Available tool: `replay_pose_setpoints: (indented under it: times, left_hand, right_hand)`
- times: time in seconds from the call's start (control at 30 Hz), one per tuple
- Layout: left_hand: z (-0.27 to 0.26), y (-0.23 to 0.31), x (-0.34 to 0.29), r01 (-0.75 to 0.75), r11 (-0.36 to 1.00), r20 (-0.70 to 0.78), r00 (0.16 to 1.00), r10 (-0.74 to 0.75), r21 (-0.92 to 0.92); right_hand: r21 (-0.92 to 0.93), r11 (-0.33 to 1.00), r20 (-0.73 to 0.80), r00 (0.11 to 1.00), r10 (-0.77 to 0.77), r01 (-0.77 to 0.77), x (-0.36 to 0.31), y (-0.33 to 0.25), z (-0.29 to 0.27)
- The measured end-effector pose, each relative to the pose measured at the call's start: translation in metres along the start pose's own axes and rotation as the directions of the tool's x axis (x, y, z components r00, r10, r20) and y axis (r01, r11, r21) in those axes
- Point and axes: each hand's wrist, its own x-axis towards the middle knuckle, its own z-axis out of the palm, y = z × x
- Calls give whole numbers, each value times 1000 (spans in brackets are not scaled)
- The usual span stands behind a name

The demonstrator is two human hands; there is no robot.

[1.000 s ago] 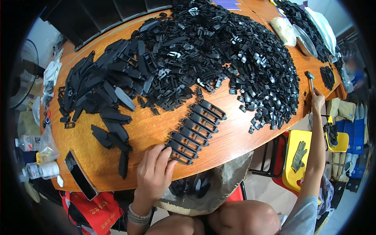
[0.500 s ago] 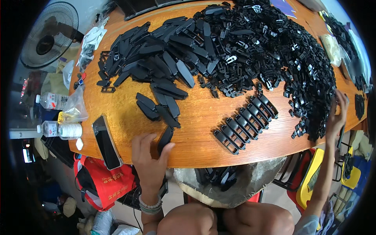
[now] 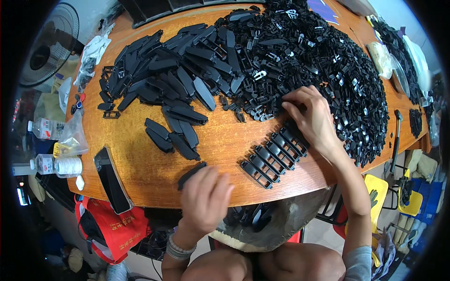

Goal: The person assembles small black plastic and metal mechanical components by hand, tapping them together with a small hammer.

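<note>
My right hand (image 3: 311, 117) is over the far end of a slanting row of black plastic frames (image 3: 274, 157), beside the pile of small black clips (image 3: 356, 93). Its fingers are curled together, thumb near the index finger; whatever they pinch is hidden. My left hand (image 3: 205, 199), smeared by motion, hovers at the table's near edge. Just behind its fingers lies a single long black plastic piece (image 3: 191, 175), partly covered by the hand. Further off, more long black pieces (image 3: 178, 89) are heaped at the left, with several loose ones in front of the heap.
A phone (image 3: 112, 180) rests at the near left edge, with bottles (image 3: 49, 129) and a thread spool (image 3: 68, 165) beyond it. A black-handled tool (image 3: 397, 136) lies by the right edge. A grey sack (image 3: 281, 218) with black pieces is over my lap. A red bag (image 3: 117, 229) stands lower left.
My right hand has come left from the tool at the right edge to the far end of the row. My left hand has shifted right, off the long piece. The view has shifted slightly.
</note>
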Motion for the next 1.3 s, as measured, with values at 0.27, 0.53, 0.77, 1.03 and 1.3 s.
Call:
replay_pose_setpoints:
  times: [0.27,0.53,0.77,1.03,1.3]
  left_hand:
    - [26,9,18,-82,954,260,952,160,-289]
    - [32,9,16,-24,937,218,970,106,-348]
    - [35,10,16,-13,921,201,975,99,-389]
    - [34,6,12,-21,924,203,973,106,-383]
    - [35,5,15,-72,927,183,972,148,-368]
  right_hand:
    - [66,996,75,996,54,-59,0,-4,-1]
    - [100,990,-43,994,-100,104,10,-15,11]
    - [-45,979,-90,975,-203,200,16,-21,28]
    - [568,809,-99,963,252,-153,-48,-49,0]
    - [278,951,-214,974,-79,138,-120,-57,16]
